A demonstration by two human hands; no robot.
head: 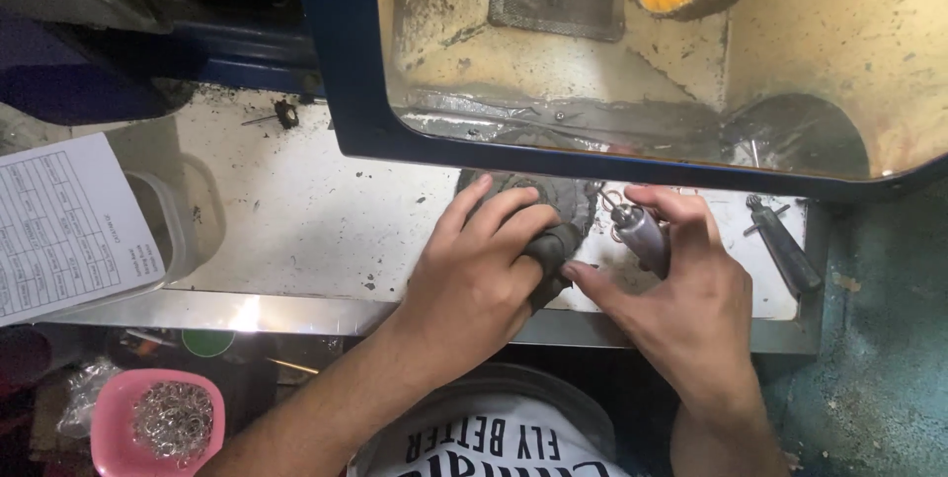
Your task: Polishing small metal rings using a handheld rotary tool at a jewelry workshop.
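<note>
At the centre of the frame the left hand [474, 275] clutches a dark grey cloth [553, 240] on the pale bench top [306, 210]. Just right, the right hand [681, 294] pinches a small silvery metal piece [642, 233] — thumb touching the cloth. A dark-handled tool [785, 245] lies further right.

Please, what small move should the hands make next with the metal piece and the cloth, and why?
Probably bring the small metal piece, pinched in the right hand, against the dark cloth that the left hand presses on the bench. Piece and cloth lie very close, but I cannot tell if they touch.
</note>
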